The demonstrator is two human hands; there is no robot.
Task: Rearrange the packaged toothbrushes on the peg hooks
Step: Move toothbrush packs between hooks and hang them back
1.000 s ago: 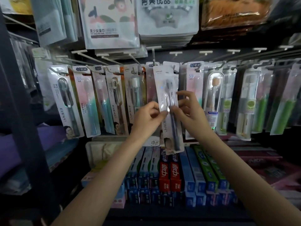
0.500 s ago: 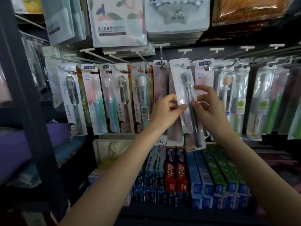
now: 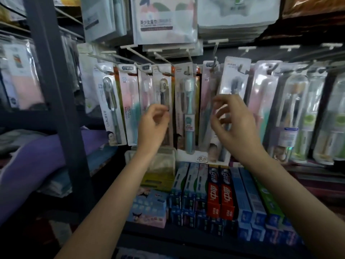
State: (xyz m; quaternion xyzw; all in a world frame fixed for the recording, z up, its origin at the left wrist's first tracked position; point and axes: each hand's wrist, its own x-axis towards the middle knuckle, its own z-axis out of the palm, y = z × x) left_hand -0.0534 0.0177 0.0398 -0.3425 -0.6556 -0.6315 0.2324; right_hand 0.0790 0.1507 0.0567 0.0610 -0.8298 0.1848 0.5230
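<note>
The grey toothbrush pack (image 3: 234, 77) is hanging on a peg hook (image 3: 240, 69) near the middle of the hook row. Its long axis is running nearly vertical, a little tilted, with the brush head pointing up. The right hand (image 3: 233, 120) is hovering in front of its lower part, fingers loosely spread and holding nothing; whether they are touching the pack cannot be told. The left hand (image 3: 154, 122) is hovering before the neighbouring packs (image 3: 162, 86), fingers loosely curled and empty. Toothpaste boxes (image 3: 220, 193) are lying on the shelf below.
</note>
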